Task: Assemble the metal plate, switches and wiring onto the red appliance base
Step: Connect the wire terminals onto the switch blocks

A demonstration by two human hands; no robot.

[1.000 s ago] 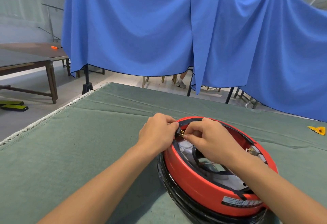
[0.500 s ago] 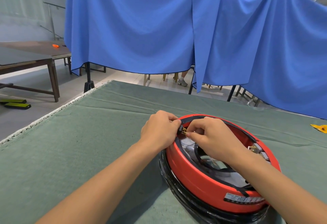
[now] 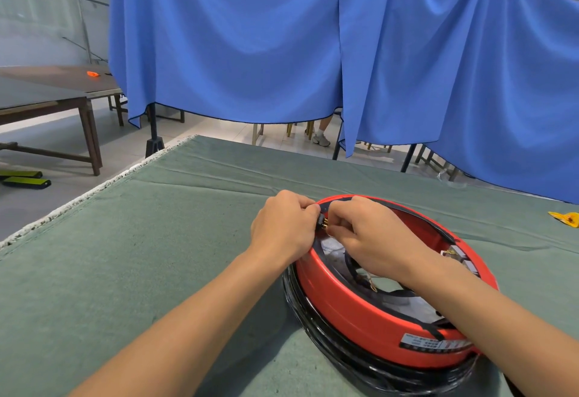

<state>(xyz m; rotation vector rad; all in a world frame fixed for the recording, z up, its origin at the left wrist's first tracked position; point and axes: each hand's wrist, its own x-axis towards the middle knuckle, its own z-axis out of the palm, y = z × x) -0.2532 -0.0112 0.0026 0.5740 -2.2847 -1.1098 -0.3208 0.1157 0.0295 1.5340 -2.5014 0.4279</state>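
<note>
The round red appliance base (image 3: 360,312) lies upside down on the green cloth, a black ring under it. At its far left rim sits a small black switch with brass terminals (image 3: 322,220). My left hand (image 3: 283,227) grips that rim and the switch from outside. My right hand (image 3: 366,237) reaches in from above and pinches something small at the brass terminals; what it holds is hidden by the fingers. Black wiring (image 3: 360,274) loops inside the base over a pale metal plate (image 3: 413,309). White connectors (image 3: 460,255) sit at the right inner rim.
The green cloth-covered table (image 3: 141,255) stretches left and ahead of the base. A yellow piece (image 3: 565,217) lies at the right edge. Blue curtains (image 3: 282,36) hang behind, with a person's foot below them. A wooden table (image 3: 47,96) stands at the left.
Both hands stay at the far left rim. My right hand's fingers have shifted a little at the switch terminals. The base has not moved.
</note>
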